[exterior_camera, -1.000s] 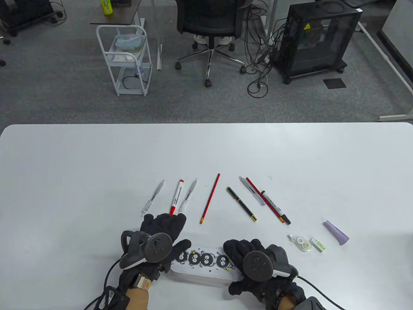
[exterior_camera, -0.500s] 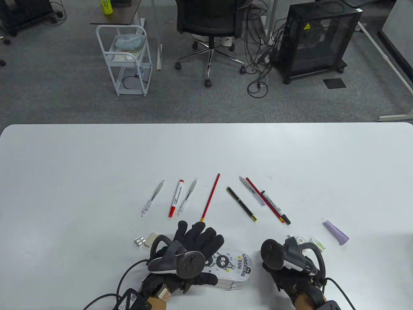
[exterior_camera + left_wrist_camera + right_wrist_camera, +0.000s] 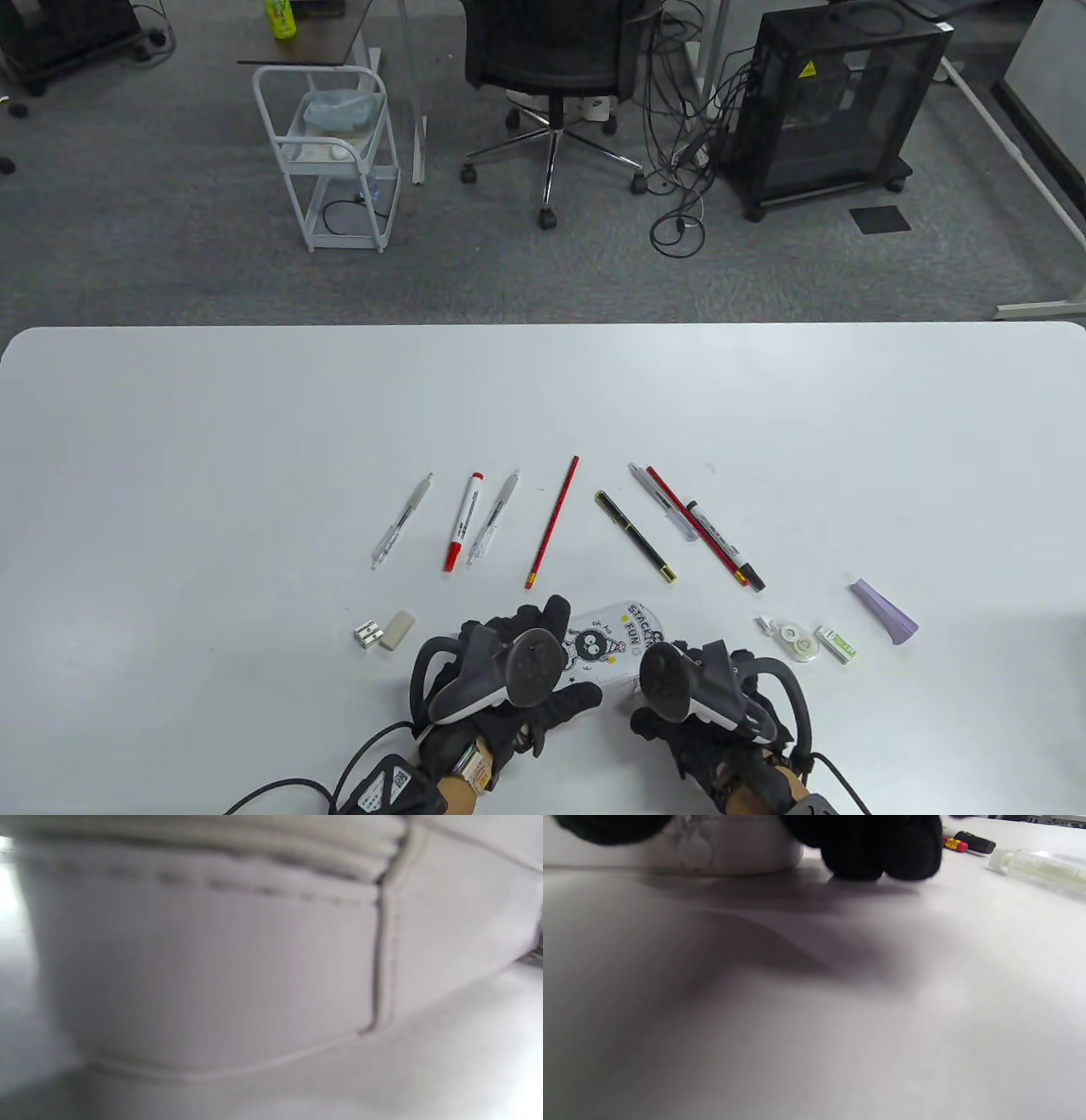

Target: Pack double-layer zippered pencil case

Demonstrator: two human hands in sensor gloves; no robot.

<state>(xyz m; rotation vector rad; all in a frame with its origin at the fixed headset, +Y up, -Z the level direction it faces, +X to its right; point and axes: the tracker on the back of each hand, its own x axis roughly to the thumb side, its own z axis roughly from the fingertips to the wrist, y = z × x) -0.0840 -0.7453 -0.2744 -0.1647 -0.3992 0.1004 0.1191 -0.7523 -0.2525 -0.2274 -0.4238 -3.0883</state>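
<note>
Left hand [image 3: 517, 679] grips the white pencil case [image 3: 612, 643] sitting between both hands, right hand [image 3: 704, 705] grip unclear.

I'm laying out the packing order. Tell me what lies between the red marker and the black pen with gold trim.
In the table view, between the red marker and the black pen lie a white pen and, further right, a red pencil.

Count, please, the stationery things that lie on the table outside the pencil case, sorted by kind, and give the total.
Clear pens: 3
Red marker: 1
Red pencils: 2
Black-and-gold pen: 1
Black marker: 1
Sharpener: 1
Erasers: 2
Correction tape: 1
Purple folded piece: 1
Total: 13
</note>
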